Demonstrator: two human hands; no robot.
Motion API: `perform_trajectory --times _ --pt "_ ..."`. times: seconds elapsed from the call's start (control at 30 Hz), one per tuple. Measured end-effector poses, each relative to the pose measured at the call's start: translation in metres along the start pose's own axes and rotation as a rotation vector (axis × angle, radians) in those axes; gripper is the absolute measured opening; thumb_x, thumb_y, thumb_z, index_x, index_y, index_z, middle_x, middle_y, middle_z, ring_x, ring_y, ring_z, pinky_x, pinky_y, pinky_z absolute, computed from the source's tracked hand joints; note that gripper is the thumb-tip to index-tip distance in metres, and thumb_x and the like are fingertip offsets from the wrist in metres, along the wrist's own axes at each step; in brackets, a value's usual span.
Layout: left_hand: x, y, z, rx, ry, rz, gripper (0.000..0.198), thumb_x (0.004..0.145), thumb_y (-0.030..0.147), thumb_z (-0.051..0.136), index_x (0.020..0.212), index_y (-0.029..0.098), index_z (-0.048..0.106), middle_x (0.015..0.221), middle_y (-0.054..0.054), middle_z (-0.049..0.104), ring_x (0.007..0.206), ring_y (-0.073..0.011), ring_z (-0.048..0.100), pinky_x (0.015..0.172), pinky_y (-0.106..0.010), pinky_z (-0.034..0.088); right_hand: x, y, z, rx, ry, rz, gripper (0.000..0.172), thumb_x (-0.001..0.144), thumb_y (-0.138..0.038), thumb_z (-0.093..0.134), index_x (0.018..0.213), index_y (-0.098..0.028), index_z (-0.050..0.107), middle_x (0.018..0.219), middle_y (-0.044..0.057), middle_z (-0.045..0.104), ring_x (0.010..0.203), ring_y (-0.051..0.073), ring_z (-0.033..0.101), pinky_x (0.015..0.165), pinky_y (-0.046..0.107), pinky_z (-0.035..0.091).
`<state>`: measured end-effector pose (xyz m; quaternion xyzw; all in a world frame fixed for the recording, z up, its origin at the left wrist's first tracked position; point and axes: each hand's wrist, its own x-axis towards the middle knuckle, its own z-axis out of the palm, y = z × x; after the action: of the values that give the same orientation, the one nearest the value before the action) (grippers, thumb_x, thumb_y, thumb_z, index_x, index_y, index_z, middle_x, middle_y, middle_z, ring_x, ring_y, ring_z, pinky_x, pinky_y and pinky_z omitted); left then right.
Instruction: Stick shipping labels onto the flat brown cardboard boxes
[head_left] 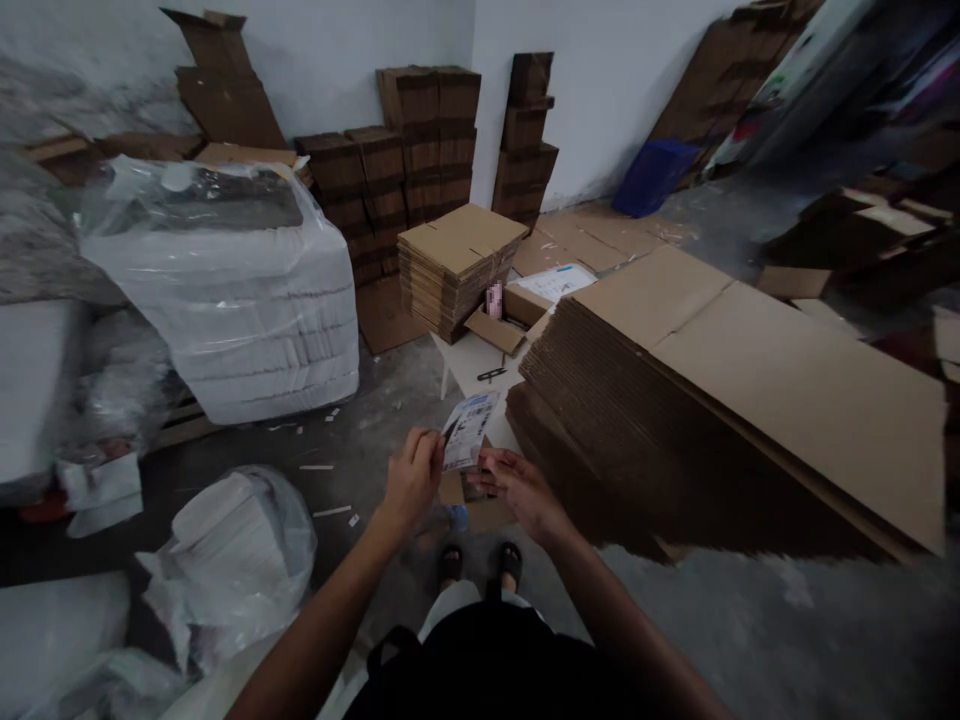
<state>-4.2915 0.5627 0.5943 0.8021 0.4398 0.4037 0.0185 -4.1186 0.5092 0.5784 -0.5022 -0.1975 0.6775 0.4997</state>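
A white printed label sheet (471, 430) with dark barcode-like blocks and blue print is held up in front of me. My left hand (415, 475) pinches its left edge, fingers closed. At its lower right corner is my right hand (521, 492), fingertips closed against the sheet; the exact grip is partly hidden. Below the hands stands a small open cardboard box (487, 515), partly covered by them. Just beyond the sheet, dark thread snips (492, 375) lie on a white table (466, 362).
A large stack of flat cardboard (750, 340) rises close on my right. Beyond the table are a smaller flat stack (461, 245) and an open box (525, 305). Plastic-wrapped white bundles (255, 310) and a plastic bag (232, 560) stand left. Paper scraps litter the floor.
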Motion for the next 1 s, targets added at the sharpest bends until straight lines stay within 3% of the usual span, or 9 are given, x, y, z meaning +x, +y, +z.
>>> perform_trajectory --times 0.1,0.27,0.37,0.43,0.53,0.6,0.8,0.9,1.0 --pt "0.014 -0.011 -0.003 -0.013 0.004 0.056 0.02 0.096 0.027 0.045 0.087 0.019 0.061 0.08 -0.006 0.065 0.069 -0.0138 0.062 0.06 -0.022 0.046 -0.003 -0.005 0.0 0.015 -0.079 -0.08 0.044 0.067 -0.048 0.079 0.097 -0.019 0.067 0.092 0.005 0.07 0.08 0.016 0.065 0.075 0.029 0.049" --pt "0.025 -0.022 0.002 -0.021 0.103 -0.039 0.018 0.096 0.026 0.045 0.085 0.018 0.057 0.08 -0.005 0.062 0.072 -0.0157 0.06 0.061 -0.025 0.045 -0.008 -0.009 -0.012 0.029 -0.096 -0.214 0.031 0.066 -0.038 0.081 0.083 -0.019 0.063 0.062 -0.004 0.058 0.059 0.01 0.052 0.063 0.025 0.043" --pt "0.021 -0.015 0.014 -0.062 0.158 -0.148 0.018 0.097 0.023 0.042 0.084 0.019 0.054 0.076 -0.003 0.057 0.067 -0.0147 0.055 0.06 -0.025 0.043 -0.007 -0.004 -0.023 0.034 -0.021 -0.209 0.031 0.066 -0.037 0.08 0.088 -0.021 0.065 0.08 0.0 0.067 0.076 0.015 0.06 0.074 0.027 0.047" --pt "0.019 -0.005 0.023 -0.114 0.154 -0.182 0.018 0.097 0.023 0.041 0.084 0.019 0.053 0.077 -0.002 0.057 0.069 -0.0144 0.056 0.063 -0.025 0.045 -0.003 0.001 -0.025 0.067 0.011 -0.203 0.047 0.06 -0.036 0.083 0.1 -0.024 0.063 0.104 0.003 0.069 0.099 0.02 0.062 0.086 0.031 0.048" --pt "0.023 0.007 0.029 -0.185 0.13 -0.19 0.017 0.097 0.024 0.041 0.086 0.02 0.054 0.081 -0.003 0.059 0.075 -0.0154 0.058 0.068 -0.027 0.046 0.0 0.005 -0.018 0.069 -0.07 -0.195 0.074 0.052 -0.034 0.085 0.119 -0.028 0.054 0.124 0.005 0.062 0.111 0.025 0.06 0.088 0.035 0.05" --pt "0.029 0.009 0.029 -0.212 0.109 -0.187 0.017 0.096 0.024 0.042 0.085 0.02 0.054 0.081 -0.003 0.059 0.075 -0.0156 0.057 0.068 -0.028 0.046 -0.002 0.004 -0.011 0.0 -0.14 -0.215 0.081 0.058 -0.03 0.082 0.13 -0.03 0.046 0.128 0.007 0.061 0.109 0.026 0.061 0.085 0.035 0.052" --pt "0.045 0.006 0.023 -0.238 0.097 -0.207 0.02 0.095 0.029 0.041 0.082 0.02 0.053 0.079 -0.004 0.058 0.074 -0.0161 0.054 0.068 -0.028 0.045 -0.009 -0.006 -0.002 -0.083 -0.085 -0.389 0.069 0.072 -0.028 0.072 0.136 -0.031 0.044 0.146 0.002 0.047 0.133 0.02 0.046 0.111 0.032 0.036" --pt "0.05 0.006 0.02 -0.26 0.114 -0.252 0.023 0.094 0.034 0.043 0.078 0.021 0.053 0.077 -0.004 0.056 0.073 -0.0164 0.053 0.068 -0.028 0.044 -0.005 -0.01 -0.001 -0.116 -0.067 -0.358 0.059 0.075 -0.036 0.07 0.131 -0.031 0.05 0.138 0.002 0.055 0.127 0.021 0.052 0.108 0.033 0.04" --pt "0.056 -0.002 0.021 -0.295 0.137 -0.343 0.026 0.092 0.04 0.044 0.075 0.021 0.051 0.077 -0.004 0.055 0.074 -0.017 0.053 0.07 -0.029 0.043 -0.006 -0.008 -0.005 -0.193 -0.071 -0.327 0.047 0.066 -0.043 0.077 0.109 -0.027 0.066 0.117 0.005 0.068 0.114 0.027 0.06 0.101 0.038 0.044"
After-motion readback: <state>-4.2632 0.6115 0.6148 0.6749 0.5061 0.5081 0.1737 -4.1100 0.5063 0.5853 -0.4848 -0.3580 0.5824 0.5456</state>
